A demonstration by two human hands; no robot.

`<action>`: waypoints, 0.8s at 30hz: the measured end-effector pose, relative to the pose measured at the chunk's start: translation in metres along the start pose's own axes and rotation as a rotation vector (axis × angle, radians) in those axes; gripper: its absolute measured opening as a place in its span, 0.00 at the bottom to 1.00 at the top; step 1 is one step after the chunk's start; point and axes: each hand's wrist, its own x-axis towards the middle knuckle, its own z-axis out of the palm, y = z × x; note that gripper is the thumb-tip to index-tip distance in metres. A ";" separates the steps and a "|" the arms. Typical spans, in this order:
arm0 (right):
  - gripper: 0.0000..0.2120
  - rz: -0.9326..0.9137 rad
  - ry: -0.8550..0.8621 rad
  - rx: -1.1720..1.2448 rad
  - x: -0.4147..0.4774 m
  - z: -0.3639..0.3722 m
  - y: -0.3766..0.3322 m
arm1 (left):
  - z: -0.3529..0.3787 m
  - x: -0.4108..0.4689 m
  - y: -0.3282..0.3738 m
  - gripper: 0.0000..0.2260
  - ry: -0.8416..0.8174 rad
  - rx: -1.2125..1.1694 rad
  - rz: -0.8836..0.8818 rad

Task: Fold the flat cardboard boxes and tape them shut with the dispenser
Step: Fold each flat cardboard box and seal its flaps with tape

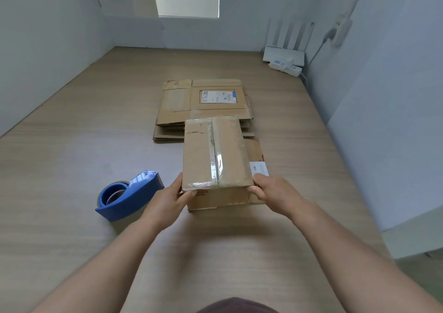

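Observation:
A folded cardboard box stands in the middle of the wooden table, with clear tape along its top seam and over the near edge. My left hand grips its near left corner, thumb on the front face. My right hand grips the near right corner. Behind the box lies a stack of flat cardboard boxes, the top one bearing a shipping label. Another flat piece lies under the box on the right. The blue tape dispenser sits on the table just left of my left hand.
A white router with upright antennas and a white power strip stand in the far right corner, with a cable running up the right wall. Walls enclose the table on the left, back and right. Bare table stretches to the left.

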 end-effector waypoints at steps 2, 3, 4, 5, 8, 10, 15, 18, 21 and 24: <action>0.12 0.021 0.017 0.054 -0.002 0.004 0.003 | -0.002 -0.004 -0.001 0.23 -0.053 -0.143 0.017; 0.12 0.033 0.018 0.056 -0.003 0.006 0.002 | -0.003 -0.005 -0.001 0.23 -0.067 -0.204 0.012; 0.11 0.046 0.012 0.045 -0.004 0.006 0.001 | -0.004 -0.007 -0.001 0.23 -0.081 -0.258 0.002; 0.11 0.062 0.004 0.024 -0.004 0.005 0.000 | -0.006 -0.008 0.000 0.23 -0.096 -0.293 -0.005; 0.08 0.078 -0.047 -0.004 -0.007 -0.005 -0.006 | -0.011 -0.012 -0.002 0.24 -0.104 -0.257 0.006; 0.06 0.062 -0.060 0.080 -0.009 -0.014 -0.009 | -0.014 -0.012 -0.004 0.21 -0.061 -0.192 0.013; 0.05 0.085 -0.010 0.241 -0.005 -0.027 -0.014 | -0.019 -0.007 -0.009 0.20 -0.051 -0.080 0.013; 0.05 0.084 -0.055 0.102 0.002 -0.023 -0.015 | -0.016 -0.002 -0.010 0.16 0.007 -0.084 -0.042; 0.11 0.097 -0.062 -0.017 0.006 -0.020 -0.015 | -0.014 0.004 -0.006 0.10 0.024 -0.022 -0.073; 0.16 0.094 -0.044 -0.068 0.006 -0.018 -0.014 | -0.014 0.010 0.000 0.08 0.022 0.113 -0.090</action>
